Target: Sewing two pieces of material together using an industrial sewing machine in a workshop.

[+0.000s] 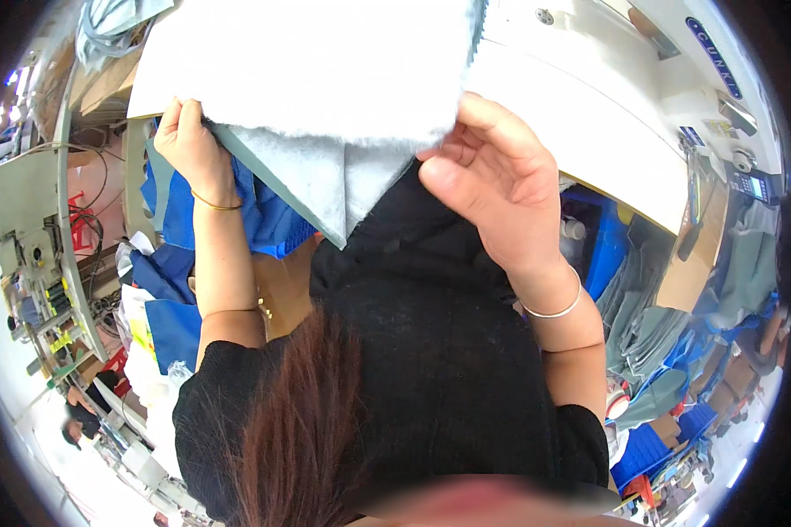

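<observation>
A white fleecy piece of fabric (299,61) spreads over the upper middle, with a grey-edged, pale triangular part (308,176) hanging below it, point down. My left hand (193,149) is closed in a pinch on the fabric's left edge. My right hand (492,176) is at the fabric's right edge, fingers curled against it and thumb in front; the fingertips are partly hidden. My black top fills the lower middle, beneath the hanging part.
A white worktable (589,114) extends behind the fabric. Blue cloth (180,202) lies left, near a metal rack (35,220) with cables. Blue bins (593,255), grey fabric piles (642,334) and cardboard (694,272) crowd the right. A distant person (83,413) shows lower left.
</observation>
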`<action>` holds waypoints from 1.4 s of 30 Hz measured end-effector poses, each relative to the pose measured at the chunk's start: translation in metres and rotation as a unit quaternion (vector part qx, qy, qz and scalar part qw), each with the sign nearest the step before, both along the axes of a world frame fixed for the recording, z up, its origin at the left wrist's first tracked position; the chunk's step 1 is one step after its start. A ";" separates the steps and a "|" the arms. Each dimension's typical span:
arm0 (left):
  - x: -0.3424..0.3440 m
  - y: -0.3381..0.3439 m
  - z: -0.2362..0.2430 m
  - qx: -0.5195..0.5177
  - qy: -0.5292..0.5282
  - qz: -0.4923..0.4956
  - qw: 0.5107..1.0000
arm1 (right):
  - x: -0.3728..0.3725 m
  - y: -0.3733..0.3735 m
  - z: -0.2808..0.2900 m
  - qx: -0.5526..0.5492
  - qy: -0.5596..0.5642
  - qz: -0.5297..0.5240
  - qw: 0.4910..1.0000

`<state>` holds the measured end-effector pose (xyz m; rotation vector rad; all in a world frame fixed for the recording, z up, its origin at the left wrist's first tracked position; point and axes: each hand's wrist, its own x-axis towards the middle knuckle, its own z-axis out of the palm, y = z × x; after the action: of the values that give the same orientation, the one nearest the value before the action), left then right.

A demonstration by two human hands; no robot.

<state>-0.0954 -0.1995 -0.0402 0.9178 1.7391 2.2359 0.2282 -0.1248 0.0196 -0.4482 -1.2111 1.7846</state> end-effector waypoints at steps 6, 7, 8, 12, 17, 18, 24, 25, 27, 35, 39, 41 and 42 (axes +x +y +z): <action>0.001 0.004 0.003 0.002 -0.012 0.020 1.000 | -0.012 0.020 0.001 0.133 -0.008 0.007 0.991; 0.005 0.005 0.004 0.007 -0.012 0.023 1.000 | -0.011 0.020 0.002 0.118 -0.013 0.012 0.993; 0.008 0.006 0.006 0.008 -0.014 0.024 1.000 | -0.010 0.020 0.005 0.104 -0.018 0.017 0.994; 0.011 0.007 0.008 0.012 -0.031 0.023 0.999 | -0.016 0.018 0.016 0.095 -0.018 0.002 0.995; 0.002 0.006 0.008 -0.017 -0.042 -0.020 0.999 | -0.029 0.021 0.026 0.125 0.015 -0.044 0.991; 0.002 0.007 0.008 -0.023 -0.047 -0.025 0.998 | -0.030 0.023 0.028 0.136 0.018 -0.040 0.990; 0.011 0.012 0.010 -0.035 -0.091 -0.032 0.995 | -0.040 0.030 0.043 0.143 0.026 -0.050 0.988; 0.012 0.013 0.011 -0.035 -0.091 -0.035 0.995 | -0.042 0.030 0.046 0.149 0.027 -0.051 0.987; 0.012 0.013 0.010 -0.036 -0.091 -0.046 0.994 | -0.044 0.031 0.050 0.160 0.026 -0.055 0.985; 0.004 0.025 0.042 -0.076 -0.127 -0.049 0.988 | -0.047 0.040 0.043 0.119 0.017 -0.064 0.991; -0.029 0.065 0.081 -0.052 0.040 -0.027 0.997 | -0.004 0.036 0.036 0.128 -0.044 -0.079 0.988; -0.066 0.101 0.112 -0.078 0.190 0.035 0.978 | 0.031 0.031 0.038 0.260 -0.039 -0.160 0.951; -0.085 0.132 0.128 -0.082 0.229 0.067 0.968 | 0.055 0.026 0.042 0.302 -0.033 -0.161 0.939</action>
<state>-0.1802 -0.0673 0.0874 1.3997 2.1978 2.0242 0.2829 -0.0988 0.0618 -0.3195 -1.5541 1.0561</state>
